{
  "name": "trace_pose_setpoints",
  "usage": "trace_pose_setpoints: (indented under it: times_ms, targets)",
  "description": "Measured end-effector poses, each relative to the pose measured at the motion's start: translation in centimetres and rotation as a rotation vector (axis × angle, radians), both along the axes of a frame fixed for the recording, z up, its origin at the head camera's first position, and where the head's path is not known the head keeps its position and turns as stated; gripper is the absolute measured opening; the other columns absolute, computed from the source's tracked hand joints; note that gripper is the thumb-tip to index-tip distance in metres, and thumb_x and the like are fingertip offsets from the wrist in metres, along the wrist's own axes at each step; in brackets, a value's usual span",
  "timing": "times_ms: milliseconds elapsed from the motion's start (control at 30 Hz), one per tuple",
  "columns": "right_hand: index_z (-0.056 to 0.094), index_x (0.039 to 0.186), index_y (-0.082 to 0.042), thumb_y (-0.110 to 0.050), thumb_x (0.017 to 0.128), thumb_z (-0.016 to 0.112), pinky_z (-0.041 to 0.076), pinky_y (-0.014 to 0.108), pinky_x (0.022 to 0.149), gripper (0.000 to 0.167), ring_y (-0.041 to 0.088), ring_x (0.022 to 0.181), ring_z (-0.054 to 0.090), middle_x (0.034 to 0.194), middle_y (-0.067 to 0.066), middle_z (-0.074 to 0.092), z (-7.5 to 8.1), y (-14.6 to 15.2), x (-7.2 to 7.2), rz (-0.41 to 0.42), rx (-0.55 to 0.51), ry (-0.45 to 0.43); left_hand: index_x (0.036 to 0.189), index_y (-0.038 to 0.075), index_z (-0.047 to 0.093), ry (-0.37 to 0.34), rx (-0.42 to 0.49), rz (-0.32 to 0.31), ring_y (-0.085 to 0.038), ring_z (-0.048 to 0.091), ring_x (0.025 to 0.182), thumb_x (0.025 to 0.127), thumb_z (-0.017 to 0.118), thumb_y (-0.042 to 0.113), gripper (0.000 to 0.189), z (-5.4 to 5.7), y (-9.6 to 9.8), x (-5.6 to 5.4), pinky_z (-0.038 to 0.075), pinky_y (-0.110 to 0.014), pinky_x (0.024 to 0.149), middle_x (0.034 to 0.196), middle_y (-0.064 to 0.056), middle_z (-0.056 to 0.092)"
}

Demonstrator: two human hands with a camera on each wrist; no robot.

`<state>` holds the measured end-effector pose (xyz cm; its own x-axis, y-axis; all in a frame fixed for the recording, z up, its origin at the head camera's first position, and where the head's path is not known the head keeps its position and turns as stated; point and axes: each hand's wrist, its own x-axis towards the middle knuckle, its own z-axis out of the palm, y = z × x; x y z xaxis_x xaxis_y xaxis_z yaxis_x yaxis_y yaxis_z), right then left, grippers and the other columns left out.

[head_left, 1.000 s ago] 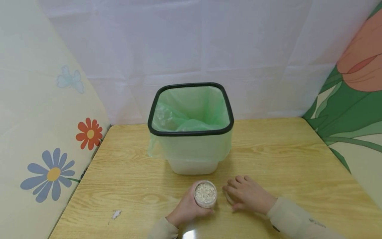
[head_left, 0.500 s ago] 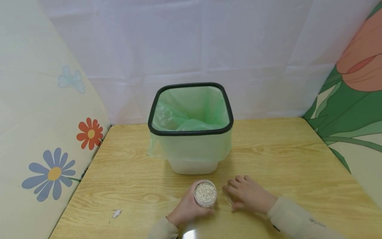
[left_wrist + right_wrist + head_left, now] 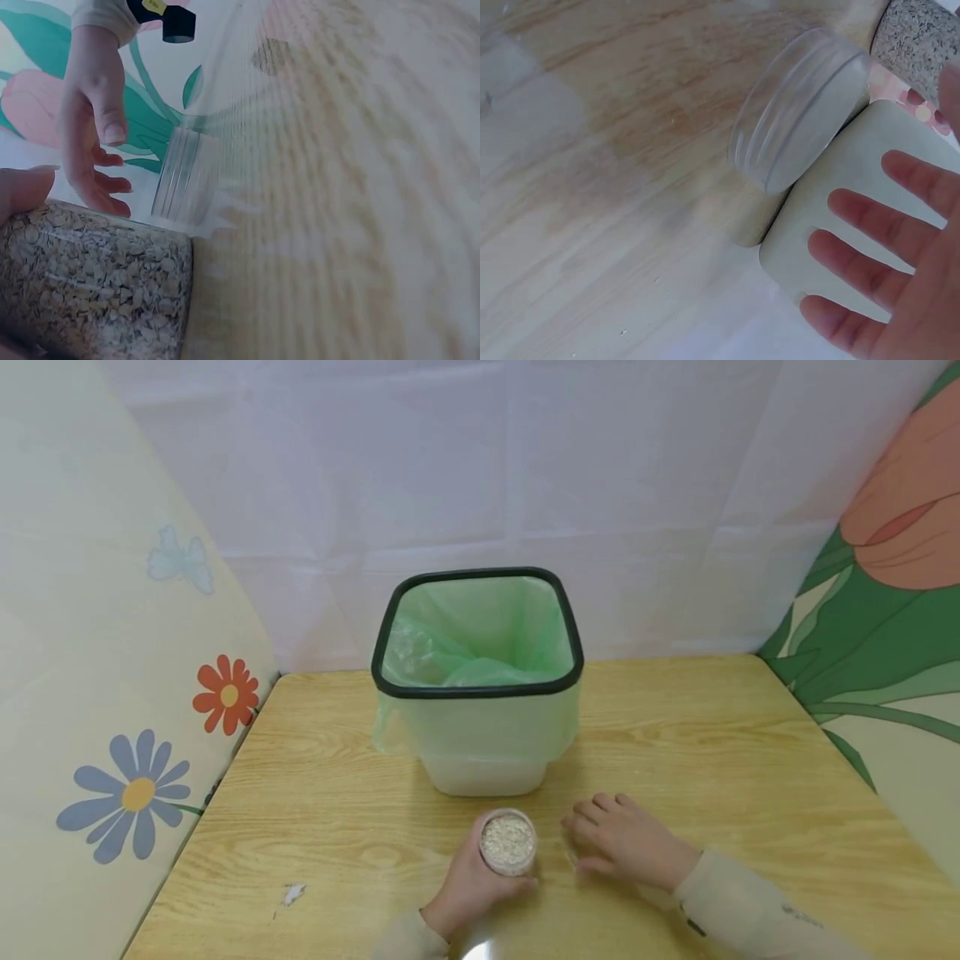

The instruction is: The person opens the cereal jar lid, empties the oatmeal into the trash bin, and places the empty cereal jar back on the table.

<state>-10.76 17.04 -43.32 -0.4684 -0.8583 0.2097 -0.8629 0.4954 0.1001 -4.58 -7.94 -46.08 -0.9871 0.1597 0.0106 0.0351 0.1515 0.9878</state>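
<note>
Two sleeves nearest, bottom edge of the head frame: left sleeve (image 3: 411, 939) bottom centre, right sleeve (image 3: 750, 906) lower right. Left hand (image 3: 467, 887), lower centre, is wrapped round the oat jar (image 3: 507, 842), thumb on the near side. Jar's upright on the table (image 3: 337, 818), mouth up, filled close to the brim; I read the grip as steadying it so nothing spills. Top looks uncovered.

Right hand (image 3: 626, 847), lower right of centre, has loose fingers, spread apart in the right wrist frame, pinching nothing that I can see. They arch by the clear lid (image 3: 799, 112), mostly hidden from the head camera. Contact: can't tell. Lid sits near the jar, probably so both are in easy reach.

Just beyond, mid-frame: white bin (image 3: 485, 778), upright. Green liner (image 3: 480, 731) folds out over its sides, black rim (image 3: 480, 692) on top, likely to pin the bag open.

Back: white backdrop (image 3: 450, 460), upper frame; printed panels either side.

Count, near to far: two hands, one jar, one lid, one bin, one liner, one rim. Flakes too many to count.
</note>
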Motion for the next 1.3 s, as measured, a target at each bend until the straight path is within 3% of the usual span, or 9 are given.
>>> trace_pose_setpoints:
  times_ms: [233,433,633,800,1033,1300]
  targets:
    - [0.065,0.117,-0.008,-0.049,0.087,0.064,0.051,0.047,0.077,0.052,0.028,0.097,0.057,0.110,0.012,0.063,0.8,0.0,-0.2,-0.044,0.029,-0.046,0.129,0.008,0.050,0.007,0.013,0.014,-0.030,0.054,0.116,0.060,0.089,0.002,0.079,-0.1,-0.4,0.2,0.040,-0.043,0.101,0.122,-0.008,0.059]
    - [0.065,0.117,-0.007,-0.046,0.087,0.065,0.051,0.048,0.077,0.049,0.029,0.097,0.058,0.110,0.012,0.064,1.3,-0.1,-0.6,-0.077,0.028,-0.056,0.132,0.006,0.047,0.020,-0.005,0.008,-0.036,0.053,0.117,0.062,0.088,0.004,0.081,0.7,-1.2,0.5,0.041,-0.052,0.099,0.124,-0.015,0.057]
    - [0.065,0.115,-0.006,-0.045,0.087,0.065,0.051,0.046,0.074,0.048,0.029,0.094,0.058,0.107,0.012,0.064,1.9,-0.1,-1.0,-0.058,-0.026,0.010,0.133,0.004,0.046,0.020,-0.009,0.030,-0.037,0.054,0.117,0.060,0.088,0.004,0.084,1.4,-2.2,0.9,0.040,-0.055,0.099,0.125,-0.017,0.057]
    - [0.066,0.111,-0.006,-0.046,0.088,0.063,0.052,0.042,0.069,0.047,0.026,0.089,0.059,0.102,0.010,0.064,2.2,0.0,-1.2,-0.022,-0.104,0.082,0.130,0.002,0.047,0.068,-0.031,0.056,-0.037,0.055,0.115,0.059,0.089,0.003,0.083,2.0,-2.7,1.2,0.041,-0.054,0.099,0.123,-0.016,0.059]
    - [0.066,0.110,-0.005,-0.051,0.095,0.050,0.052,0.043,0.068,0.051,0.026,0.089,0.059,0.101,0.011,0.065,2.4,0.1,-1.2,-0.027,-0.141,0.086,0.129,0.000,0.048,0.087,-0.025,0.095,-0.036,0.055,0.115,0.056,0.090,0.001,0.084,2.8,-3.0,1.6,0.041,-0.053,0.100,0.122,-0.015,0.059]
    - [0.066,0.113,-0.005,-0.046,0.087,0.065,0.051,0.043,0.070,0.049,0.025,0.090,0.060,0.102,0.008,0.065,2.9,0.2,-1.3,-0.038,-0.156,0.078,0.129,-0.001,0.047,0.089,0.005,0.123,-0.039,0.053,0.116,0.056,0.089,-0.001,0.085,3.9,-3.1,1.7,0.040,-0.057,0.100,0.123,-0.017,0.058]
